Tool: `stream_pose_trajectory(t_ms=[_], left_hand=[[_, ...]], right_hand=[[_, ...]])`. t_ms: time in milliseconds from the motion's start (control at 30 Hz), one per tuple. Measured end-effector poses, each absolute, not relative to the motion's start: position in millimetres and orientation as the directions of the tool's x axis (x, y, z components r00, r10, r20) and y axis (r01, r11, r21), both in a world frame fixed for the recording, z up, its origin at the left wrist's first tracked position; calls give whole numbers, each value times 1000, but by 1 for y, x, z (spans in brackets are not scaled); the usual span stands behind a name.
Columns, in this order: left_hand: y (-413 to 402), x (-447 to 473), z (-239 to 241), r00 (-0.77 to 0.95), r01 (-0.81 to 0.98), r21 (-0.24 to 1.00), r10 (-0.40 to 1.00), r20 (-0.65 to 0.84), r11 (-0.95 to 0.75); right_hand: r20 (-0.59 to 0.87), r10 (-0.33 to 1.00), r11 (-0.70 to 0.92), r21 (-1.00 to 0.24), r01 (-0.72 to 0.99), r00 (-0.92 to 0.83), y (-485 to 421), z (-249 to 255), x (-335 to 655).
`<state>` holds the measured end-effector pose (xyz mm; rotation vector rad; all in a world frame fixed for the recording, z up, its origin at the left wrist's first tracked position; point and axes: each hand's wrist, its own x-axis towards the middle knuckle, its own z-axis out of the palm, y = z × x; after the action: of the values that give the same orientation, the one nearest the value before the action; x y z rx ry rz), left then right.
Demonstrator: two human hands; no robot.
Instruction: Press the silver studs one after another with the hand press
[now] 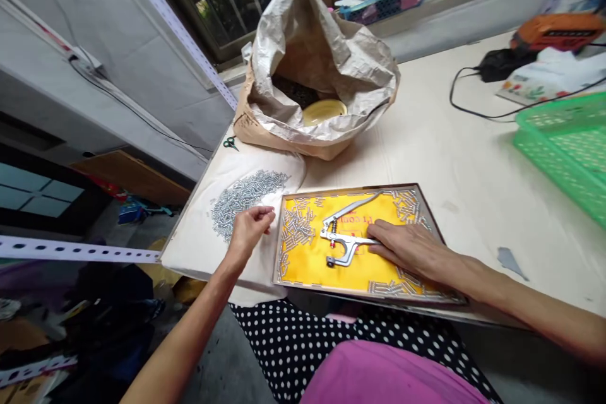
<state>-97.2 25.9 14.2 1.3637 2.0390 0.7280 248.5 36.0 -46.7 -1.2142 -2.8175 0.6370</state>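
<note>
On the pale table [440, 139] I found the silver pliers [344, 240] over the yellow-bottomed tray [312, 265], held by the right hand [409, 249], the left hand [249, 227] narrow beside the heaped metal pieces [246, 199], its contents indeterminable, and judged a firm, level hold on the tool advisable.
</note>
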Motion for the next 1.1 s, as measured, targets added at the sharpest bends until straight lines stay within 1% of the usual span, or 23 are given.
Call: stream_pose_trajectory(t_ms=[33,67,133,200,300,433,733,833,967,1100], left_hand=[[16,-81,15,-277,507,790,933,-229,345],[6,-65,15,-242,419,830,926,-289,368],[-10,-35,13,-201,303,853,904,-379,425],[-19,-13,7,-173,263,849,888,-426,459],[-23,4,-3,-157,309,834,889,-430,458],[-25,11,-10,-182,393,802,893,-412,450],[-22,11,-14,-197,542,718,897,-396,436],[-16,8,-13,-160,513,699,855,-493,499],[-8,10,-5,-125,442,638,747,-653,631],[-7,13,0,-137,428,561,664,-735,709]], right_hand=[[-147,688,637,-348,688,-711,37,-46,248],[-135,675,659,-334,674,-726,38,-46,247],[-93,647,697,-331,636,-757,38,-48,246],[-36,632,721,-339,605,-774,36,-51,246],[34,620,744,-342,574,-784,29,-54,248],[93,604,769,-328,549,-791,18,-53,251],[120,592,788,-295,541,-797,15,-52,251],[116,583,793,-300,531,-804,17,-51,251],[124,566,804,-300,513,-815,20,-52,252],[93,547,813,-296,502,-832,26,-51,250]])
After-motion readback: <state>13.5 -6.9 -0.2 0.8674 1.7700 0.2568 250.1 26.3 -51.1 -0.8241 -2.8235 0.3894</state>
